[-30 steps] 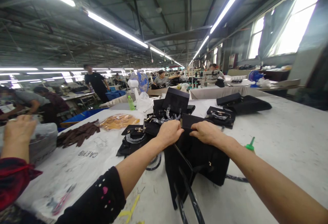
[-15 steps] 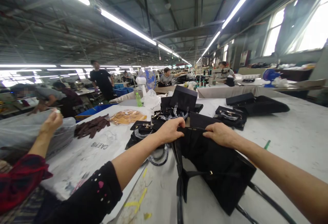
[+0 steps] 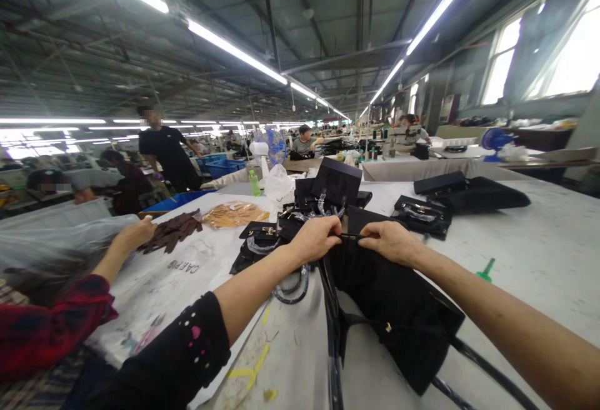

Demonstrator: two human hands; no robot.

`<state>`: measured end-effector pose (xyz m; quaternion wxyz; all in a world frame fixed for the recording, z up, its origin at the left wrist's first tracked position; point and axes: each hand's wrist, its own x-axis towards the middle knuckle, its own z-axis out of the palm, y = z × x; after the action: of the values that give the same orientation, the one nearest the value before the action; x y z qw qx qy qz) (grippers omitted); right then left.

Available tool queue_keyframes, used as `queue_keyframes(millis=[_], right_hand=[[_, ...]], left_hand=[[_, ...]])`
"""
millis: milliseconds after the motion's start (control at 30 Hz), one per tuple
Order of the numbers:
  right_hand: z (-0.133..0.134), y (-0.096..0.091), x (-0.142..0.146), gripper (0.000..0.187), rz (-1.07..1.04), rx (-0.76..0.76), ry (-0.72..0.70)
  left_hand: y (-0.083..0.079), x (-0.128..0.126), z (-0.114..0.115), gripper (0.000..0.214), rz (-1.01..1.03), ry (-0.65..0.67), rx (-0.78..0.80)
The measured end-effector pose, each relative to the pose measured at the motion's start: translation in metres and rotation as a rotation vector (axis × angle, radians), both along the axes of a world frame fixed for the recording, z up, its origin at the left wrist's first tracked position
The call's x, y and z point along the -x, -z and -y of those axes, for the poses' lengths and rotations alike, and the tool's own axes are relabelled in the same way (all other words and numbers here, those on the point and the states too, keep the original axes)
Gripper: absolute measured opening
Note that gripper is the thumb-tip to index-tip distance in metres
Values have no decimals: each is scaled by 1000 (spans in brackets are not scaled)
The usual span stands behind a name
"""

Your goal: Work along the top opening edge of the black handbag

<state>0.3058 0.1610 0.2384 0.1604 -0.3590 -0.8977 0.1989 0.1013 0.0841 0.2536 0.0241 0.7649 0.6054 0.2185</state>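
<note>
A black handbag (image 3: 394, 310) lies on the pale worktable (image 3: 539, 260) in front of me, its long straps trailing toward the near edge. My left hand (image 3: 316, 239) is closed on the bag's top rim. Close beside it, my right hand (image 3: 389, 241) pinches the same rim, and a thin dark piece runs between the two hands. Just beyond my hands sits a pile of black bag parts (image 3: 300, 216) with clear plastic-wrapped handles.
A co-worker's hand (image 3: 135, 235) in a red sleeve handles clear plastic sheeting at the left. Brown pieces (image 3: 171, 230), an orange packet (image 3: 232, 213), flat black bags (image 3: 464, 192), a green pin (image 3: 485, 270), a green bottle and a white fan stand on the table. People work farther back.
My two hands have drawn closer together on the bag's rim. The co-worker's hand has moved right and down over the plastic sheeting.
</note>
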Motion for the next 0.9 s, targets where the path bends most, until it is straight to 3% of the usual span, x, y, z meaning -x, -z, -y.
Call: queue_keyframes(millis=[300, 900], right_hand=[[-13, 10, 15, 26, -48, 19, -64], [-14, 8, 32, 24, -24, -16, -129]], left_hand=[[4, 1, -1, 7, 34, -35, -18], [9, 5, -3, 5, 84, -51, -48]])
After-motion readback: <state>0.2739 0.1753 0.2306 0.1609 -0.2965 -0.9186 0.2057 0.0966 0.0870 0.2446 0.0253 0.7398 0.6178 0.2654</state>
